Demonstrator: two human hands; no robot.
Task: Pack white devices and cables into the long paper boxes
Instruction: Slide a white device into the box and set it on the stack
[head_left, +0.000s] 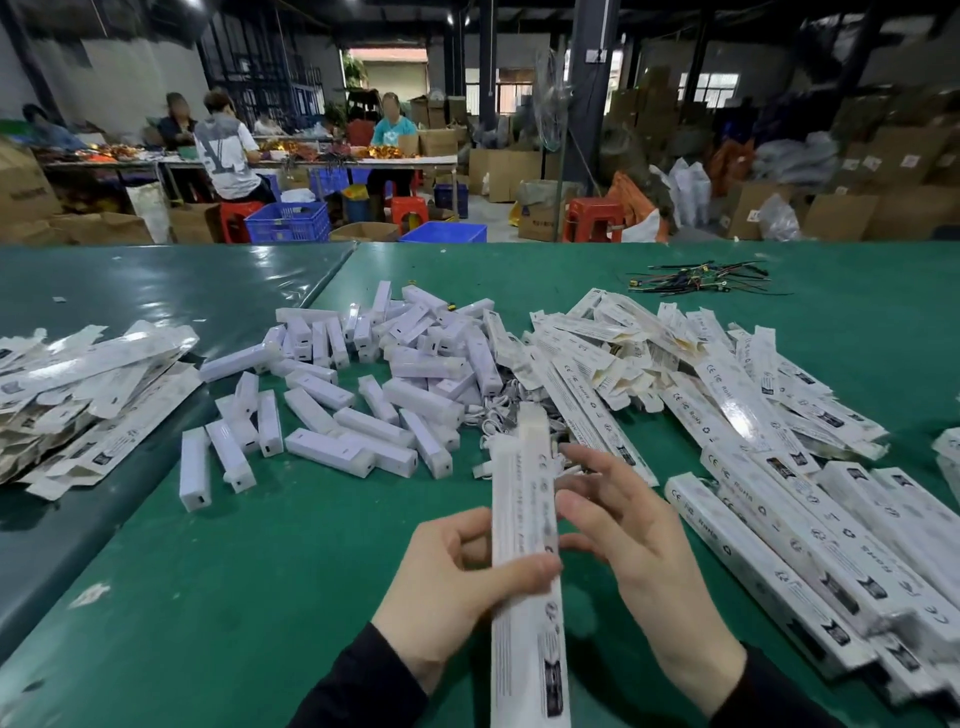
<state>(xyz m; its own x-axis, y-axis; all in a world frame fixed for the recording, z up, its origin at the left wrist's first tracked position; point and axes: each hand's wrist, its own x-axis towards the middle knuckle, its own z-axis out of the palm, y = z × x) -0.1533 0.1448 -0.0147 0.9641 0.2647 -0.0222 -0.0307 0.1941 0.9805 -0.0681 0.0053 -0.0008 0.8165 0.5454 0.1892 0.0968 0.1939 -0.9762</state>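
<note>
Long paper box (524, 545), slim, printed; left hand (457, 566) grips.

- bundle of dark cable ties (698, 278) sitting far right on the green surface (260, 597)
- blue crates (288, 222), red stools (592, 218) behind it
- cardboard boxes (841, 208) stacked everywhere

I see white devices (332, 400) on a green table (249, 597), white boxes (779, 525) with black print, black sleeves (363, 691).
</note>
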